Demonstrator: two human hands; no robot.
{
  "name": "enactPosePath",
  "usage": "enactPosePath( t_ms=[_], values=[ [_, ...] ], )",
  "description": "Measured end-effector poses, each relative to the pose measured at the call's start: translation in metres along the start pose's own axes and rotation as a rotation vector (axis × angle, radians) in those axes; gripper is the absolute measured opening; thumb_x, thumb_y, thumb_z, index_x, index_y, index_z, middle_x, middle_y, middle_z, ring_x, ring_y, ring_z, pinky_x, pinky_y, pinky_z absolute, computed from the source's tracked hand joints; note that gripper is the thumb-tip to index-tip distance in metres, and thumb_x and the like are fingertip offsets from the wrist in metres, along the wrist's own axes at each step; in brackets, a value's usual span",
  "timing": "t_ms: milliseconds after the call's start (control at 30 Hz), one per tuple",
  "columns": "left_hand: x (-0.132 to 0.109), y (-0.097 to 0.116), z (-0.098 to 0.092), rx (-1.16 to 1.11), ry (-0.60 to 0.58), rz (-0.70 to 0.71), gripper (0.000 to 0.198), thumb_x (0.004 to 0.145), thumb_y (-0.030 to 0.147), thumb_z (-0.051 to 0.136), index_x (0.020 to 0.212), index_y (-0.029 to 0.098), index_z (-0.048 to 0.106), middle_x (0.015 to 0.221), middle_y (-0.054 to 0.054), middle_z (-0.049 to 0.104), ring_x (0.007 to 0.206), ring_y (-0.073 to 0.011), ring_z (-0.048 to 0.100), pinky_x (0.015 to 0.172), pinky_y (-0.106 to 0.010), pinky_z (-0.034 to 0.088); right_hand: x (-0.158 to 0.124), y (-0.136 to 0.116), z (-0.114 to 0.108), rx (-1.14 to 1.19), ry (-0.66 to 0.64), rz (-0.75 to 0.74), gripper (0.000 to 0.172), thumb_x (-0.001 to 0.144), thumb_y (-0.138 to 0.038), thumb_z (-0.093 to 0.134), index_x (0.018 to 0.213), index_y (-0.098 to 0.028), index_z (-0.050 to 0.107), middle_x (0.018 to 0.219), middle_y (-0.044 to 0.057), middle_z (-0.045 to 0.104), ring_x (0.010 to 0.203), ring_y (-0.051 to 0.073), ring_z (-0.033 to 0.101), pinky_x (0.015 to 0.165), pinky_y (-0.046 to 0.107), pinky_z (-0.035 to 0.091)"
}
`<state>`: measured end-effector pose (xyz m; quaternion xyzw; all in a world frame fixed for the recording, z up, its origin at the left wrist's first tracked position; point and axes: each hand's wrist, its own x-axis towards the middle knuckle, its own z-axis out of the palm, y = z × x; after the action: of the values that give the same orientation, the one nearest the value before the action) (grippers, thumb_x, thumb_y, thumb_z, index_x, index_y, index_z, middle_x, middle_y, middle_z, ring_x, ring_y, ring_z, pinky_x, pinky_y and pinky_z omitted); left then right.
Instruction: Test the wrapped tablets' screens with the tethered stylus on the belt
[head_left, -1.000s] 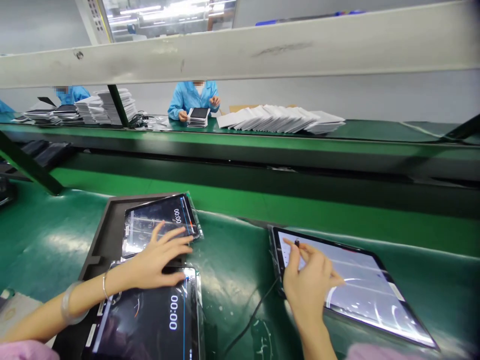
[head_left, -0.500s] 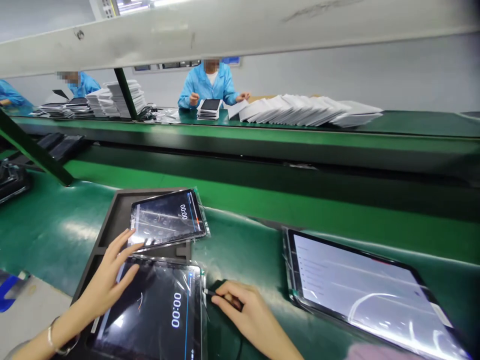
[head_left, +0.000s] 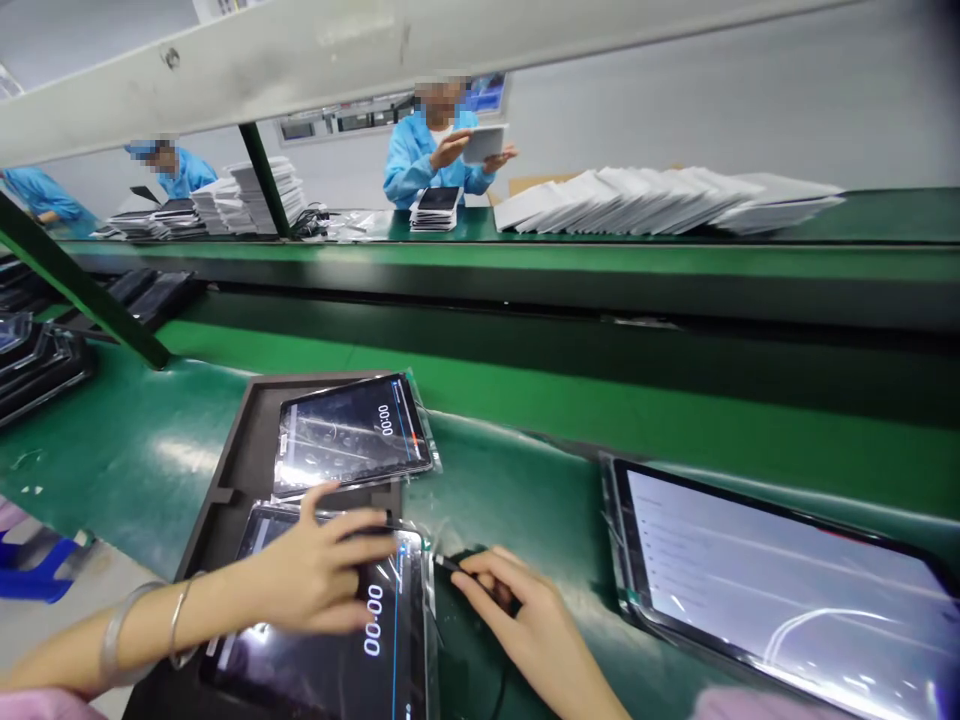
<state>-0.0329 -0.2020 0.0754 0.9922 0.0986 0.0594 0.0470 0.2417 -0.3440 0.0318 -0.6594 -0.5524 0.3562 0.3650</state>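
A tablet (head_left: pixel 322 660) in clear film lies in the near part of a dark tray (head_left: pixel 232 450), its lit screen reading 00:00. Over its upper half is my left hand (head_left: pixel 322 570), fingers spread; whether a fingertip touches the glass I cannot tell. Between thumb and fingers, my right hand (head_left: pixel 517 610) pinches the black plug of a cable (head_left: pixel 448 564) at the tablet's right edge. How far the plug sits in the port is unclear. Behind it, a second filmed tablet (head_left: pixel 352 430), also showing 00:00, rests partly over the tray's edge.
On the right of the green bench lies a third tablet (head_left: pixel 780 590) with a bright white screen. Stacked dark devices (head_left: pixel 45 365) stand at far left, near a slanted green post (head_left: pixel 82 285). Across the bench, a co-worker (head_left: pixel 435 150) in blue holds a tablet-like panel beside white packets (head_left: pixel 637 200).
My left hand has moved right, from the tablet's left side to above its screen. My right hand keeps its pinch on the plug. Opposite, the co-worker has lifted a panel.
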Motion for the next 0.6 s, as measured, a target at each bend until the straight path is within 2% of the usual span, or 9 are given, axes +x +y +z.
enactPosePath(
  t_ms=[67, 167, 267, 333, 400, 467, 500, 533, 600],
  values=[
    [0.037, -0.023, -0.017, -0.024, 0.039, -0.019, 0.040, 0.111, 0.044, 0.045, 0.090, 0.030, 0.076, 0.150, 0.006, 0.063, 0.149, -0.0276, 0.047, 0.132, -0.060, 0.001, 0.003, 0.006, -0.001, 0.010, 0.097, -0.004, 0.037, 0.098, -0.056, 0.061, 0.084, -0.024, 0.073, 0.068, -0.001, 0.053, 0.063, 0.018, 0.052, 0.063, 0.031, 0.041],
    [0.089, -0.053, -0.022, -0.075, 0.046, -0.048, 0.034, 0.112, 0.045, 0.045, 0.132, 0.025, 0.064, 0.155, -0.006, 0.058, 0.155, -0.0281, 0.038, 0.129, -0.065, 0.000, 0.006, 0.010, -0.004, 0.027, 0.244, -0.010, 0.040, 0.097, -0.060, 0.062, 0.083, -0.023, 0.072, 0.066, -0.002, 0.051, 0.062, 0.018, 0.049, 0.062, 0.031, 0.040],
    [0.102, -0.068, -0.018, -0.085, 0.032, -0.060, 0.037, 0.114, 0.040, 0.042, 0.145, 0.022, 0.053, 0.150, -0.010, 0.062, 0.153, -0.0251, 0.042, 0.128, -0.063, 0.005, 0.004, 0.009, -0.006, 0.059, 0.290, 0.009, 0.042, 0.095, -0.061, 0.063, 0.082, -0.023, 0.072, 0.065, -0.002, 0.050, 0.060, 0.017, 0.048, 0.061, 0.031, 0.039],
    [0.083, -0.071, -0.020, -0.073, 0.052, -0.115, 0.033, 0.115, 0.035, 0.038, 0.135, 0.020, 0.061, 0.141, -0.009, 0.069, 0.140, -0.0230, 0.057, 0.128, -0.059, 0.010, 0.001, 0.008, -0.004, 0.094, 0.225, 0.039, 0.042, 0.095, -0.062, 0.063, 0.083, -0.023, 0.074, 0.065, -0.002, 0.054, 0.061, 0.017, 0.050, 0.061, 0.031, 0.039],
    [0.049, -0.070, -0.027, -0.013, 0.047, -0.223, 0.036, 0.116, 0.034, 0.036, 0.114, 0.018, 0.069, 0.118, -0.006, 0.078, 0.111, -0.0204, 0.072, 0.126, -0.057, 0.018, -0.002, 0.006, 0.000, 0.121, 0.107, 0.056, 0.040, 0.096, -0.060, 0.063, 0.085, -0.023, 0.076, 0.070, 0.000, 0.061, 0.064, 0.018, 0.054, 0.063, 0.032, 0.041],
    [0.008, -0.068, -0.034, 0.070, 0.007, -0.382, 0.047, 0.116, 0.035, 0.033, 0.091, 0.018, 0.069, 0.085, 0.000, 0.075, 0.079, -0.0171, 0.070, 0.121, -0.055, 0.029, -0.006, 0.005, 0.004, 0.116, 0.004, 0.057, 0.036, 0.098, -0.056, 0.062, 0.090, -0.024, 0.078, 0.077, 0.001, 0.067, 0.069, 0.020, 0.059, 0.067, 0.033, 0.043],
    [-0.012, -0.067, -0.036, 0.094, 0.000, -0.472, 0.051, 0.116, 0.036, 0.030, 0.084, 0.019, 0.066, 0.076, 0.001, 0.071, 0.071, -0.0166, 0.066, 0.117, -0.053, 0.035, -0.007, 0.004, 0.006, 0.107, -0.030, 0.060, 0.034, 0.098, -0.054, 0.061, 0.092, -0.025, 0.078, 0.080, 0.002, 0.068, 0.071, 0.020, 0.059, 0.068, 0.034, 0.043],
    [-0.032, -0.064, -0.036, 0.098, 0.014, -0.558, 0.051, 0.115, 0.037, 0.029, 0.083, 0.020, 0.065, 0.074, 0.002, 0.069, 0.070, -0.0174, 0.065, 0.113, -0.052, 0.040, -0.008, 0.004, 0.007, 0.101, -0.058, 0.072, 0.033, 0.099, -0.052, 0.061, 0.093, -0.025, 0.078, 0.081, 0.002, 0.068, 0.071, 0.020, 0.059, 0.068, 0.034, 0.043],
    [-0.066, -0.056, -0.031, 0.055, 0.108, -0.731, 0.043, 0.113, 0.040, 0.029, 0.096, 0.024, 0.066, 0.090, 0.001, 0.075, 0.086, -0.0220, 0.070, 0.106, -0.049, 0.048, -0.008, 0.002, 0.008, 0.109, -0.095, 0.106, 0.033, 0.098, -0.051, 0.060, 0.093, -0.024, 0.077, 0.083, 0.002, 0.067, 0.070, 0.020, 0.058, 0.067, 0.034, 0.042]
  ],
)
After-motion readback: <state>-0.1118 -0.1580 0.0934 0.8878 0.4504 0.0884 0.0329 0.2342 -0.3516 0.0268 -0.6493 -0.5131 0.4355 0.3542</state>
